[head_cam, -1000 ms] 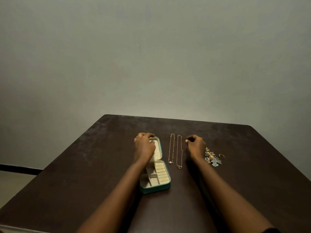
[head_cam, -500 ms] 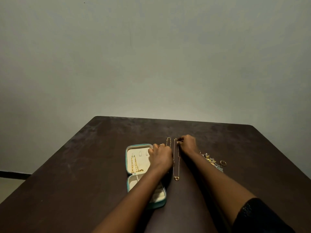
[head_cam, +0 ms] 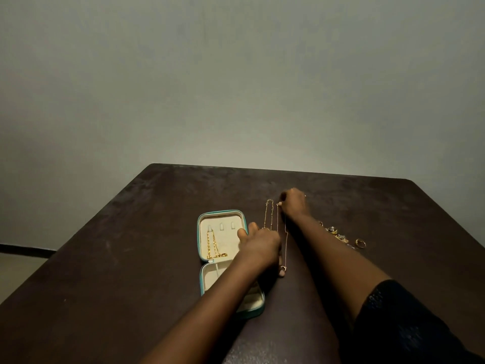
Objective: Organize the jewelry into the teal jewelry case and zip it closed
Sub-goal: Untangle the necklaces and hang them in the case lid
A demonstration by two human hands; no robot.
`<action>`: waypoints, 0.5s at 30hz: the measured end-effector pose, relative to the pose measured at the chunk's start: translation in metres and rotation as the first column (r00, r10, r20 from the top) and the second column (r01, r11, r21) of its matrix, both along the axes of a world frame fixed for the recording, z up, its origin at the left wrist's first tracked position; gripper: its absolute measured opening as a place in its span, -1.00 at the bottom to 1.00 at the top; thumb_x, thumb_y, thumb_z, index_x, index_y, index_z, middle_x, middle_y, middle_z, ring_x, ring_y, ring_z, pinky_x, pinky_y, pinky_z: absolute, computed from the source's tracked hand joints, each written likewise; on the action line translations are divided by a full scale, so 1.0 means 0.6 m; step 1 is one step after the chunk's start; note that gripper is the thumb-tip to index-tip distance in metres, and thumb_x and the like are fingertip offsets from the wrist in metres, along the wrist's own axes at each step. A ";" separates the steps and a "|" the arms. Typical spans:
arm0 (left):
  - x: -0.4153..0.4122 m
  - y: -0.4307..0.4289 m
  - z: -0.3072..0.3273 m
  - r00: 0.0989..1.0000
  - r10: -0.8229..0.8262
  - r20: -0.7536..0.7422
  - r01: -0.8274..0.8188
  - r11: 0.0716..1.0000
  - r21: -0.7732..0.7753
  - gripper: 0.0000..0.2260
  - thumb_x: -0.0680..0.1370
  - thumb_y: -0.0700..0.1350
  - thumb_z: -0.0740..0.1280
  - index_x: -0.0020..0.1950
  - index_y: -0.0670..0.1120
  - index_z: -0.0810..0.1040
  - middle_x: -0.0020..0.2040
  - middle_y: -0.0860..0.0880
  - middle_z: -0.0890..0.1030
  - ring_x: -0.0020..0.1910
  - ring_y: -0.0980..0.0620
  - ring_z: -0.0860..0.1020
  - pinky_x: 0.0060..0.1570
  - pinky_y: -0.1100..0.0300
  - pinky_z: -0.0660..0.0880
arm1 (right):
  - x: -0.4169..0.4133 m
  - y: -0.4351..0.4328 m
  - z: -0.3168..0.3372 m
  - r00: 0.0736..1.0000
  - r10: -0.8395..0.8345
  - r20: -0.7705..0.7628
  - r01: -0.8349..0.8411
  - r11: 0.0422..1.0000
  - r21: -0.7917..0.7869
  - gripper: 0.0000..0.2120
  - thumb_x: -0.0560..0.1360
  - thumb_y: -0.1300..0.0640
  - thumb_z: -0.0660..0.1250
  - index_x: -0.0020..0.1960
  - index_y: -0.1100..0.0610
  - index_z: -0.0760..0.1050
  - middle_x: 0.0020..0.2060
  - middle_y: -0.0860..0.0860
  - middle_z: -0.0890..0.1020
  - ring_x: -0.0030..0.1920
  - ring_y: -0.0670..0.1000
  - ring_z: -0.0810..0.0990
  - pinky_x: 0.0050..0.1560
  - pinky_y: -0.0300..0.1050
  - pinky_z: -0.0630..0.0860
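Note:
The teal jewelry case [head_cam: 198,233] lies open flat on the dark table, its cream lid part farther from me. A gold chain [head_cam: 213,245] hangs from a hook in the lid. To the case's right lie a beaded gold necklace [head_cam: 268,214] and a thin pendant necklace [head_cam: 286,241], side by side. My right hand [head_cam: 295,203] pinches the thin necklace's top end. My left hand [head_cam: 259,245] rests palm down across the case's right edge, thumb spread over the lid. One fingertip touches the pendant end. My forearm hides most of the lower tray.
A small heap of rings and earrings [head_cam: 334,231] lies right of my right forearm, with a single gold ring [head_cam: 360,243] just beyond it. The dark wooden table [head_cam: 131,258] stands against a plain wall. A dark sleeve covers my right upper arm.
The lid went from held half up to lying flat open. My left hand slid from the lid toward the necklaces' near ends. My right hand took the thin necklace's top.

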State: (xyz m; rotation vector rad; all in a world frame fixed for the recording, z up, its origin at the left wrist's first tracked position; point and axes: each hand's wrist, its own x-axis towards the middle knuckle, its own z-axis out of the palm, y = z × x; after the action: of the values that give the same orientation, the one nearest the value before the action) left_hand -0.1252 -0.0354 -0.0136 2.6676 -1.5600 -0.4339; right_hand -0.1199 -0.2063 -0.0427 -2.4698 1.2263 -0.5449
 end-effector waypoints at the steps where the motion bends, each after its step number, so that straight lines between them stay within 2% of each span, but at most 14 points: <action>1: -0.003 -0.001 0.000 1.000 -0.009 0.005 0.009 1.000 -0.005 -0.59 0.36 0.00 0.50 0.17 -0.06 0.58 0.21 -0.11 0.52 0.27 -0.14 0.25 0.10 -0.04 0.20 | 0.000 0.002 -0.003 0.999 0.005 -0.036 -0.006 1.000 -0.027 -0.83 0.48 0.24 0.30 0.04 0.24 0.58 0.05 0.23 0.58 0.11 0.22 0.55 0.04 -0.03 0.48; 4: -0.013 0.002 0.003 0.999 -0.049 0.025 0.049 0.999 -0.004 -0.63 0.44 -0.06 0.43 0.22 -0.10 0.54 0.24 -0.12 0.48 0.28 -0.16 0.24 0.15 -0.08 0.20 | 0.002 0.002 -0.006 0.997 0.002 -0.082 -0.005 0.999 -0.033 -0.80 0.52 0.22 0.23 0.10 0.25 0.53 0.13 0.21 0.51 0.18 0.23 0.48 0.14 0.00 0.44; 8: -0.016 0.014 0.013 0.989 -0.135 0.054 0.134 0.991 0.009 -0.71 0.51 -0.09 0.33 0.23 -0.07 0.53 0.27 -0.07 0.44 0.28 -0.17 0.23 0.14 -0.08 0.19 | -0.002 -0.004 0.017 0.998 -0.028 0.062 0.020 0.991 0.132 -0.79 0.55 0.27 0.14 0.05 0.32 0.51 0.10 0.29 0.57 0.14 0.25 0.51 0.06 -0.02 0.42; 11: -0.016 0.025 0.027 0.965 -0.251 0.074 0.252 0.967 -0.017 -0.74 0.54 -0.12 0.25 0.23 -0.01 0.52 0.31 0.01 0.42 0.28 -0.17 0.23 0.14 -0.06 0.19 | -0.014 -0.007 0.038 0.986 -0.068 0.153 0.034 0.977 0.212 -0.85 0.55 0.27 0.15 -0.14 0.21 0.46 0.06 0.29 0.58 0.11 0.25 0.53 -0.02 -0.03 0.40; 13: -0.018 0.034 0.037 0.938 -0.327 0.115 0.334 0.942 -0.044 -0.77 0.55 -0.09 0.25 0.19 0.03 0.53 0.28 0.03 0.44 0.27 -0.15 0.25 0.11 -0.03 0.19 | -0.022 -0.013 0.048 0.971 -0.103 0.215 0.038 0.958 0.286 -0.74 0.53 0.30 0.16 -0.34 0.15 0.37 -0.07 0.29 0.62 -0.01 0.23 0.59 -0.07 -0.02 0.46; 15: -0.021 0.041 0.044 0.924 -0.358 0.137 0.369 0.927 -0.072 -0.78 0.54 -0.07 0.25 0.17 0.05 0.52 0.24 0.04 0.47 0.25 -0.13 0.26 0.06 -0.02 0.18 | -0.029 -0.011 0.063 0.942 -0.129 0.311 -0.013 0.909 0.417 -0.63 0.52 0.36 0.12 -0.44 0.15 0.33 -0.33 0.25 0.55 -0.30 0.17 0.56 -0.33 -0.10 0.46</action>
State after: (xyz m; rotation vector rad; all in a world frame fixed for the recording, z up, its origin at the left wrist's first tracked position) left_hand -0.1380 -0.0111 0.0127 2.3715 -2.0660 -0.1959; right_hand -0.1374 -0.2131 -0.0049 -1.9003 1.1416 -0.6139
